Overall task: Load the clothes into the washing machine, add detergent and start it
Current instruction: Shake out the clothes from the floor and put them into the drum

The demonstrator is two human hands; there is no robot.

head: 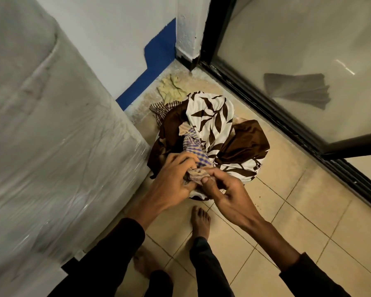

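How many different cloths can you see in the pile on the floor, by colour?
White cloth with brown leaves: 1
Plain brown cloth: 1
Purple checked cloth, gripped by left hand and right hand: 1
Red-brown checked cloth: 1
Yellowish cloth behind the pile: 1
Total: 5

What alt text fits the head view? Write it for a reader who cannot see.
Both hands, left hand and right hand, grip a purple checked cloth atop a pile of clothes on the tiled floor. A plastic-wrapped washing machine stands left, a glass door right.
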